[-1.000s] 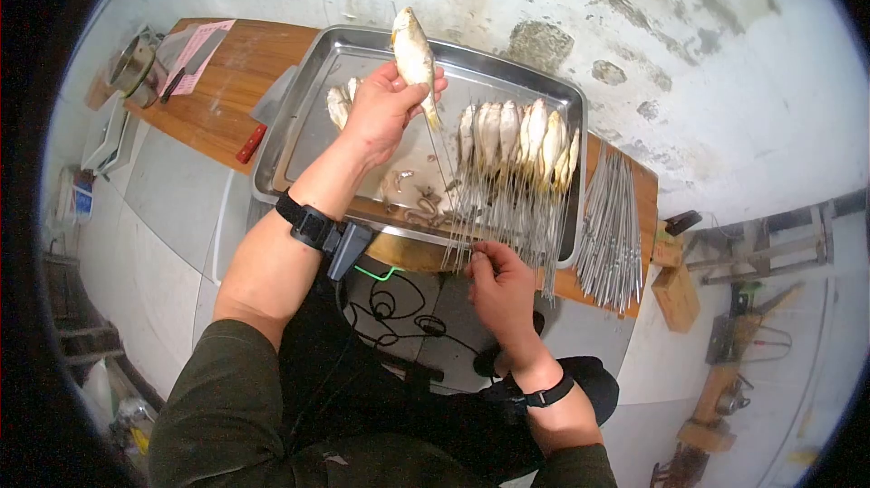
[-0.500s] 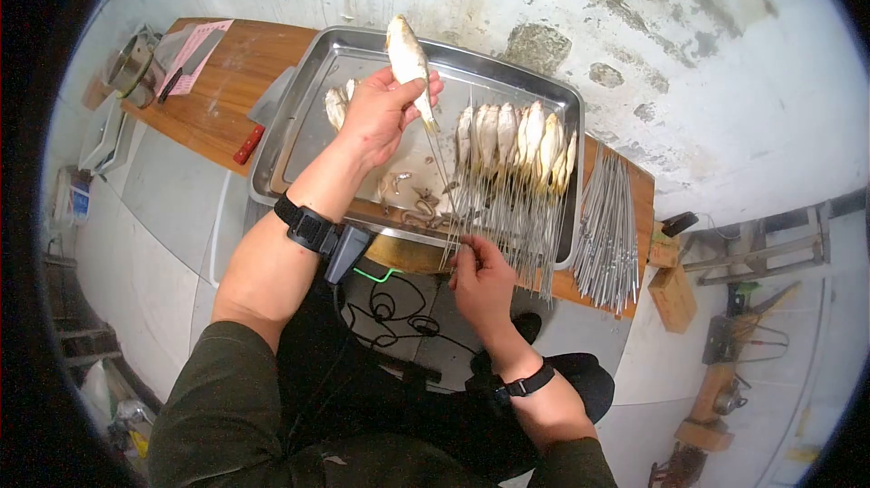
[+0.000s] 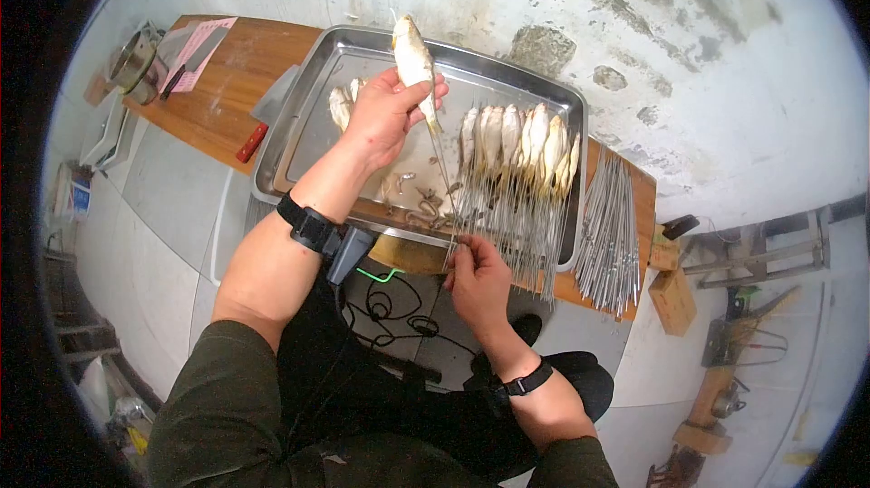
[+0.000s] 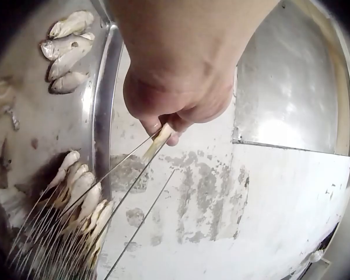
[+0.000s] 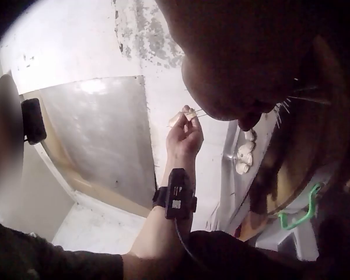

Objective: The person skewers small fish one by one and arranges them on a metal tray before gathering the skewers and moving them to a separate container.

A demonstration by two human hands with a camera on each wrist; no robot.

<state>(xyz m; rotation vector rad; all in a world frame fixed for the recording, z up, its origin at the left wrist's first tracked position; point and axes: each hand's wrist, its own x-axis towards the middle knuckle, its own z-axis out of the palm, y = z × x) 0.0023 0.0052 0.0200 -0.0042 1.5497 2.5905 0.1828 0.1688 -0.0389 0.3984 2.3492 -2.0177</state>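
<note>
My left hand (image 3: 385, 116) grips a small fish (image 3: 412, 48) near its tail, holding it head up over the metal tray (image 3: 313, 62). Thin metal skewers (image 4: 125, 201) run from the tail end down toward my right hand (image 3: 480, 280), whose thumb and fingers pinch their lower ends at the tray's near edge. In the left wrist view, another skewer (image 4: 141, 224) has its tip apart from the fish. A row of skewered fish (image 3: 512, 135) lies in the tray's right side. Several loose fish (image 4: 70, 46) lie at the left, partly behind my left forearm in the head view.
A bundle of bare skewers (image 3: 612, 234) lies right of the tray on the wooden table (image 3: 249, 62). Fish innards (image 3: 421, 207) sit in the tray's near middle. Left of it are a red-handled cleaver (image 3: 252, 142), a knife (image 3: 186, 69) on pink paper and a metal pot (image 3: 134, 62).
My right hand has shifted a little left and up along the skewers. The fish in my left hand dips slightly and comes back up. The row of skewered fish stays put.
</note>
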